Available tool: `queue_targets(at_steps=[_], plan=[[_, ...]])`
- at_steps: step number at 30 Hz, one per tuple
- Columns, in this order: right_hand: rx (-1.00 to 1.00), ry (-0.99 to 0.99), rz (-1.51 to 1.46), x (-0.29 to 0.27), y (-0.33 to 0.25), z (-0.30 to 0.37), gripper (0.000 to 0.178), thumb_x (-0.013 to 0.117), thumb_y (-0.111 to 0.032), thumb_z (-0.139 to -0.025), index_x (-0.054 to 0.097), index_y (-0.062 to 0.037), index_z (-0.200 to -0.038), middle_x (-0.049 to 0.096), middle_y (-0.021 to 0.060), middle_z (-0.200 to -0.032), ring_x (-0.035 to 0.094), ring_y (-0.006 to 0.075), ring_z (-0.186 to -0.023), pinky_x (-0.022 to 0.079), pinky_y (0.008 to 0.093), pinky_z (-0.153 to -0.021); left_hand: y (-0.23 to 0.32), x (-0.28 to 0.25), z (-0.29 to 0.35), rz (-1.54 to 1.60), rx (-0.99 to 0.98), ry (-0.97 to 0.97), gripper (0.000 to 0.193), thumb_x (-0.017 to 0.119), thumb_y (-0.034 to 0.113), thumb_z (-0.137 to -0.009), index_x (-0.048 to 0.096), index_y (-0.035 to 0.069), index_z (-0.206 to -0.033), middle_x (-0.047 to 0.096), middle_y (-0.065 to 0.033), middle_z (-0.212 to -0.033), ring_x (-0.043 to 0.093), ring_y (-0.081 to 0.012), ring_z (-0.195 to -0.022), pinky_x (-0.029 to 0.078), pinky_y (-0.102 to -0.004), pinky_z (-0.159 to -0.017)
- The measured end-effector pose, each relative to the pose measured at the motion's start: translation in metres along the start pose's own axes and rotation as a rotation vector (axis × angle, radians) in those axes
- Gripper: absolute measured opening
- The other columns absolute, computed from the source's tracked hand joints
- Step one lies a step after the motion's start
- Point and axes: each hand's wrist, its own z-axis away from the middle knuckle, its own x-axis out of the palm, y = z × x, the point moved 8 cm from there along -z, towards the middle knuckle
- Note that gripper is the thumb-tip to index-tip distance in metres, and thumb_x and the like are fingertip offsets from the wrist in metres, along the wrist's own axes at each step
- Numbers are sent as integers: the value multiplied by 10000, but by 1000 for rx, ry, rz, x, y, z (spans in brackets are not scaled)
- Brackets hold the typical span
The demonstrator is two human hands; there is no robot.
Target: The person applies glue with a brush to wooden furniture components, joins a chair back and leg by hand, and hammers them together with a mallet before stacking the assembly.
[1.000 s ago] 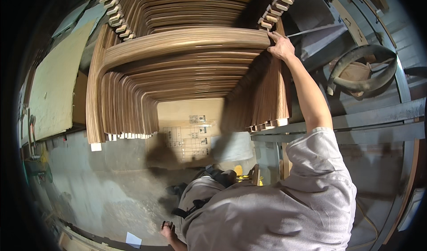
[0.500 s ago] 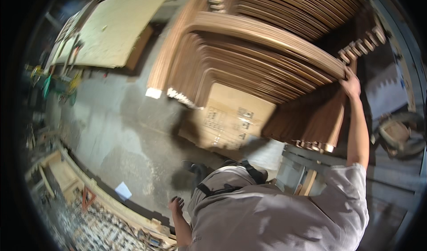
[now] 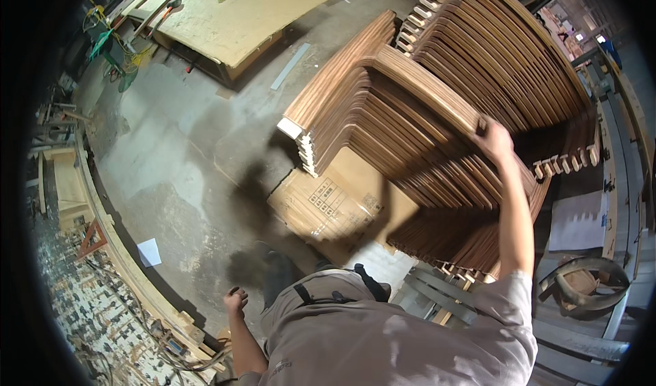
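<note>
My right hand (image 3: 493, 138) is closed over the top rail of a U-shaped bent-wood frame (image 3: 427, 78), short of its right corner. That frame is the uppermost of a stack of several matching brown frames (image 3: 417, 136), their pale cut ends lined up at left and below. My thumb side shows; the fingertips are hidden behind the rail. Down by my left side, my left hand (image 3: 236, 300) hangs with its fingers curled in and touches nothing else; no object shows in it.
A second stack of bent frames (image 3: 506, 51) stands behind. Under the near stack lies a cardboard sheet (image 3: 328, 201). A low table with a pale board top (image 3: 253, 17) is far left. Lumber and a wooden-edged bench (image 3: 109, 229) line the left; a round strap coil (image 3: 584, 283) lies right.
The view has turned, so the stacks sit further right and lower. My right hand is now further in from the top frame's right corner. My left hand still hangs at my side.
</note>
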Motion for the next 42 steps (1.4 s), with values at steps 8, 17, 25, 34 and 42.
queue_targets(at_steps=[8, 17, 25, 34, 42], plan=[[-233, 68, -188, -20, -241, -137, 730, 727, -472, -721, 478, -109, -1303, 622, 175, -1135, 592, 320, -1067, 481, 422, -901, -60, -68, 43, 92, -95, 209, 390, 587, 87, -814, 528, 35, -1195, 628, -117, -937, 627, -235, -757, 507, -350, -650], [-319, 165, -290, -15, -269, -149, 622, 712, -303, -679, 573, -127, -1259, 622, 180, -1152, 603, 316, -1050, 483, 388, -903, -178, -74, 79, 98, -343, 184, 259, 555, 36, -803, 590, -5, -1057, 611, -120, -849, 594, -250, -713, 460, -353, -569], [-205, -28, -182, -15, -274, -142, 638, 656, -189, -645, 543, -154, -1272, 634, 149, -1140, 615, 296, -1036, 491, 374, -909, -119, -94, 37, 241, -232, 306, 267, 574, 65, -809, 583, -17, -1064, 613, -133, -891, 586, -266, -796, 481, -384, -672], [-162, -113, 38, -30, -311, -151, 663, 624, -169, -725, 455, -204, -1366, 666, 113, -1049, 651, 288, -953, 544, 389, -770, 28, -65, -103, 82, -129, 159, 243, 557, 80, -820, 573, 2, -1049, 604, -129, -833, 586, -264, -757, 479, -378, -622], [64, -247, 259, -25, -320, -156, 376, 626, -66, -744, 651, -110, -1117, 673, 133, -1018, 656, 270, -953, 540, 387, -752, 161, -120, -202, 33, 19, 58, 232, 544, 93, -828, 562, 26, -1050, 592, -123, -820, 584, -258, -701, 475, -378, -556]])
